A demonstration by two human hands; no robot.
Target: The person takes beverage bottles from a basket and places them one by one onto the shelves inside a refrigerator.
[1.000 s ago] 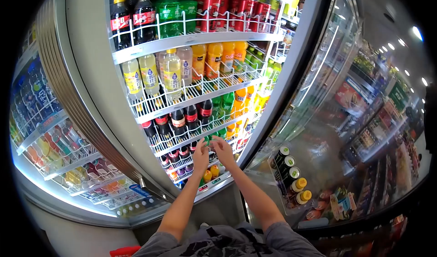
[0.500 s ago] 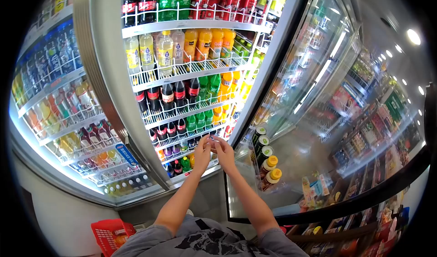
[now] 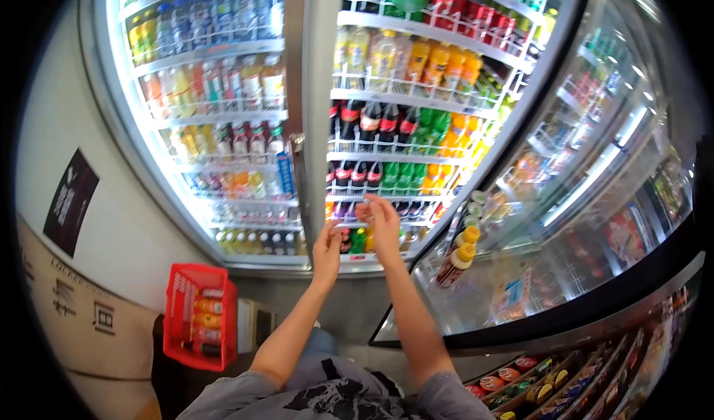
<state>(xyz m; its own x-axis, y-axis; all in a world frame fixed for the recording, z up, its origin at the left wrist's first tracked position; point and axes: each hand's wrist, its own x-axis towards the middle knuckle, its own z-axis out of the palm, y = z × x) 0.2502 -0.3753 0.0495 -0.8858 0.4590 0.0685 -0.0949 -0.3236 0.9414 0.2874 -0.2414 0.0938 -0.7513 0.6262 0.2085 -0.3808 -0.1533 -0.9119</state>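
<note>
Left hand (image 3: 326, 255) and right hand (image 3: 382, 228) have moved apart. Can't tell if they're gripping anything. Dark bottles (image 3: 358, 174) stand beyond.

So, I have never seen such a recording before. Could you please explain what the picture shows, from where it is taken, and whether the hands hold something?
There is no machine: a person works with a bare left hand and right hand. The camera is worn on the head and looks forward and down. Ahead stands a drinks fridge, its glass door open on the right. Its shelves carry cola bottles, orange drink bottles and red cans. On the left, low down, a red shopping basket contains bottled drinks. Both hands are raised before the lower shelves, loosely curled; I cannot see anything held.
</note>
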